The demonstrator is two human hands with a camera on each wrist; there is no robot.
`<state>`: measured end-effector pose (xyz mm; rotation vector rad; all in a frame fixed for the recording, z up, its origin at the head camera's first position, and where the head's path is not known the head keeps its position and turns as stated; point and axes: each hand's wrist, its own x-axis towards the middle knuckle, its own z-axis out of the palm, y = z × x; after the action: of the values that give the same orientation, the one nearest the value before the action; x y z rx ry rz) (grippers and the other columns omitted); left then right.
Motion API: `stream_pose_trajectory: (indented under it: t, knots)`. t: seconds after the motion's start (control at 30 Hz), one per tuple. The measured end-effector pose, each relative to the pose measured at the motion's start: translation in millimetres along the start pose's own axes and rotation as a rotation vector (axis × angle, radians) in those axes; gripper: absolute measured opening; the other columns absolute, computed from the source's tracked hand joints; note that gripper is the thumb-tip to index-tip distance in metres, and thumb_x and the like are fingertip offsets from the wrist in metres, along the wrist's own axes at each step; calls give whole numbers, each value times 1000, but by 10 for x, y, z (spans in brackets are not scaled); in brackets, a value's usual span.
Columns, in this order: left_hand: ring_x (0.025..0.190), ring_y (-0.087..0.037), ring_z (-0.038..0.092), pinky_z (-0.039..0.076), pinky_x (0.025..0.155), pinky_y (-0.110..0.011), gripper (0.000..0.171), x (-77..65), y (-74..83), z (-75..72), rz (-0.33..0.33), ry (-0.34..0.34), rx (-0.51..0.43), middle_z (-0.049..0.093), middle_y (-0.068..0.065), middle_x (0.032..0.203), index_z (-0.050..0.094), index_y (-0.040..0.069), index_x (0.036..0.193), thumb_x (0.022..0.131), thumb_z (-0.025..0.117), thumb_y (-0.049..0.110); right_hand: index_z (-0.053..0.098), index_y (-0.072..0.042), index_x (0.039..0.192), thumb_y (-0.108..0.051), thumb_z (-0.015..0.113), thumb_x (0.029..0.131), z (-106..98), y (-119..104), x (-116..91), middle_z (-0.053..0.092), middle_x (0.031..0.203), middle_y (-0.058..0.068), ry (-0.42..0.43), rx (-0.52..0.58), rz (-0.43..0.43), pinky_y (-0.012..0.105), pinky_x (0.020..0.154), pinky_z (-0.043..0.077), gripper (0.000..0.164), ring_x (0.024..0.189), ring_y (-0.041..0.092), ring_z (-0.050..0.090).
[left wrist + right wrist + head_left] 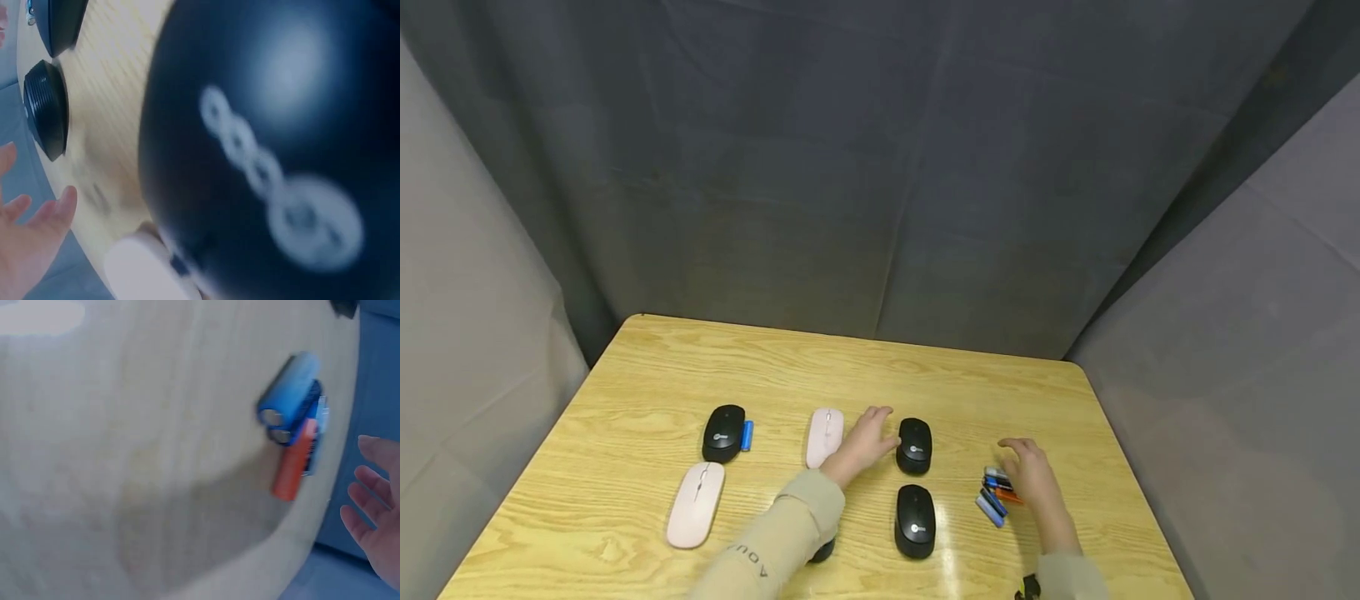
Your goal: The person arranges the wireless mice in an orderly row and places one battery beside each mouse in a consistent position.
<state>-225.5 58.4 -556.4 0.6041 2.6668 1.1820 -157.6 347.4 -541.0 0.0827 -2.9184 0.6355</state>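
Closest of all, a black mouse (281,144) looms so large in the left wrist view that its logo blurs. Under everything runs the wooden table (775,350). Over it my left hand (865,442) is spread wide and holds nothing, between a pink mouse (824,433) and a second black mouse (914,446); whether a fingertip touches the black one, I can't tell. My right hand (1033,483) hangs by the batteries, fingers apart, nothing in them.

I'd expect that second mouse to be light, stiff and a bit slick on its domed top, so I'd take it by its two long sides. Its long axis runs from near me to the far edge, logo end nearer me. The pink one points away likewise, wheel end far.

Smallest are the batteries, bunched right of the mice: hard, smooth, quick to roll, best pinched around the middle. A pale blue battery (989,511) slants from far left to near right; an orange battery (1011,496) lies more crosswise.
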Motion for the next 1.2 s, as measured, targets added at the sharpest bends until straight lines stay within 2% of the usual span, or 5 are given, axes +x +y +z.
stream_pose_trajectory:
  t: [0.27, 0.4, 0.57, 0.9, 1.2]
  knots:
    - [121, -36, 43, 36, 100, -43, 58, 14, 63, 134, -85, -31, -90, 40, -26, 132, 39, -4, 133, 88, 61, 23, 65, -1, 100, -5, 65, 82, 137, 134, -62, 58, 97, 18, -81, 2, 23, 49, 76, 47, 18, 89, 35, 57]
    - [122, -37, 40, 34, 101, -44, 57, 10, 110, 182, -103, -20, -133, 40, -27, 132, 39, -7, 132, 87, 61, 21, 67, -3, 95, -7, 64, 84, 160, 171, -68, 59, 92, 13, -110, 17, 47, 47, 73, 47, 12, 84, 30, 58]
    - [121, -38, 41, 35, 101, -45, 57, 2, 164, 220, -104, 0, -159, 42, -27, 130, 40, -9, 131, 87, 61, 19, 68, -3, 95, -8, 63, 84, 161, 184, -58, 59, 93, 11, -132, 35, 71, 45, 74, 48, 13, 84, 28, 58]
    - [116, -38, 46, 40, 95, -45, 53, 7, 177, 294, -124, -9, -151, 45, -28, 125, 44, -7, 130, 86, 63, 16, 69, -3, 92, -7, 64, 84, 170, 165, -25, 60, 92, 9, -129, 30, 56, 47, 77, 47, 10, 85, 29, 58]
    - [114, -38, 47, 41, 94, -44, 53, 25, 159, 299, -133, -10, -131, 46, -27, 123, 45, -7, 129, 85, 64, 16, 65, -1, 91, -4, 60, 86, 228, 180, -4, 58, 86, 9, -111, 23, 37, 44, 73, 47, 8, 79, 26, 56]
